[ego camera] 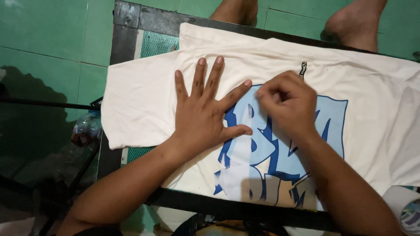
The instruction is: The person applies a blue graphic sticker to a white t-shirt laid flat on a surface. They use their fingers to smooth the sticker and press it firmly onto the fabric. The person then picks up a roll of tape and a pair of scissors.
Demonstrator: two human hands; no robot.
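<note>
hands: left point(203, 118) flat, right point(288, 105) pinching | cream T-shirt point(144, 105) beneath

green tiled floor point(43, 30) all around, two bare feet point(354, 24) of someone at 12-1 o'clock, plastic bottle point(86, 127) at 9, dark metal frame point(127, 26) with green mesh point(158, 43)

One cream T-shirt point(271, 87) lies on one dark-framed worktop point(131, 22), under two hands. Two bare feet show beyond; perhaps one plastic bottle point(86, 127) lies left.
</note>
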